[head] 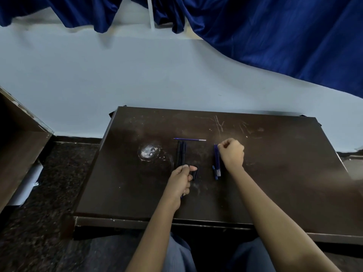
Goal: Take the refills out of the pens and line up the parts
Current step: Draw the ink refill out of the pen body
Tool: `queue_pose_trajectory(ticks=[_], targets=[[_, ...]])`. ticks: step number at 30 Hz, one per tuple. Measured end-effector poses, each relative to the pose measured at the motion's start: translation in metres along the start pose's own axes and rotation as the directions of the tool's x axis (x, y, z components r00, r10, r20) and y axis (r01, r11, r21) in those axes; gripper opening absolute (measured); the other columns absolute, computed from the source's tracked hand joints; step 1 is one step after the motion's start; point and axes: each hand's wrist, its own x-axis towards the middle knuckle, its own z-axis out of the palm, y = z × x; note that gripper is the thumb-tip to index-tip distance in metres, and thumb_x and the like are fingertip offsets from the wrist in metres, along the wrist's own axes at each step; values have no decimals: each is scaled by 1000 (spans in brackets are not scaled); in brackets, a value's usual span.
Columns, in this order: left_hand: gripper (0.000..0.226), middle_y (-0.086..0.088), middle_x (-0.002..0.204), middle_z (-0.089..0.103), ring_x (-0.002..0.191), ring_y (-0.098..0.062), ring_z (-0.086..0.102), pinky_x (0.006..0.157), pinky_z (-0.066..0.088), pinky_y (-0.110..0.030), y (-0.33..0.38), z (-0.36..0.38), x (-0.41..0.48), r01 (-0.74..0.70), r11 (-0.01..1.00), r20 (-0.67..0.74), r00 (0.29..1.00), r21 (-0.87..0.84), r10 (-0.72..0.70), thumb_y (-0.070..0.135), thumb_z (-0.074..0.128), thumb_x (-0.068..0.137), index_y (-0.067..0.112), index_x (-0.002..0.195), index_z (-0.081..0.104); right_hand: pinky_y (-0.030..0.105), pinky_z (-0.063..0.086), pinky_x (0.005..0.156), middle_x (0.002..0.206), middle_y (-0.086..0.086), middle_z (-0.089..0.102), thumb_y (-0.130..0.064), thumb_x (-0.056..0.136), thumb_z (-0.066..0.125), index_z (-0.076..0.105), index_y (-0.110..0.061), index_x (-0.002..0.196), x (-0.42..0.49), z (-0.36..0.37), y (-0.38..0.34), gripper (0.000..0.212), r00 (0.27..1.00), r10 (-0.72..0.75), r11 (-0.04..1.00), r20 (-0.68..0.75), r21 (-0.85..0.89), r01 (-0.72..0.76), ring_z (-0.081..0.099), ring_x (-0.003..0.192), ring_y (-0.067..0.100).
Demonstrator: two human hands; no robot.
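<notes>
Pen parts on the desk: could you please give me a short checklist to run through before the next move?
1. Loose refill lies flat across the far end of the black barrels, clear of both hands: ok.
2. Barrels lie side by side, pointing away from the person: ok.
3. Blue refills lie together in a row beside the right hand: ok.
4. Left hand is closed on a dark pen part; whether a refill is in it: cannot tell.
5. Right hand's fingertips are curled at the far end of the blue refills; whether they pinch one: cannot tell.
6. Small dark pieces beside the left thumb are not in any row: not ok.
</notes>
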Motion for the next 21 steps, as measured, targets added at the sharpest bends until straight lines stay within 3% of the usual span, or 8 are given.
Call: queue_pose_trajectory(ticks=[5,12,21], targets=[[30,5,61,41,42,-3,28,37,23,-16,-5,6,-10,3,1000,15,1000,28,-3,24,35,103,15,100,64,40,58,75,90,12,71,-26,78,74,72,-11,80,-6,-11,13,16,966,177,984,187,-62,-168,69,83,30],[31,4,62,41,43,-4,27,37,23,-17,-9,2,-11,7,999,-1,1000,36,-7,24,35,103,14,101,64,36,55,69,97,11,68,-29,74,76,64,-5,92,-9,-6,6,33,950,228,965,214,-179,-192,67,86,32],[30,3,65,41,46,-5,28,40,23,-18,-6,3,-14,0,998,2,1000,55,0,24,35,103,14,102,63,35,51,68,98,10,64,-21,76,74,44,-15,70,-6,-5,1,31,936,247,957,251,-212,-196,67,92,30]])
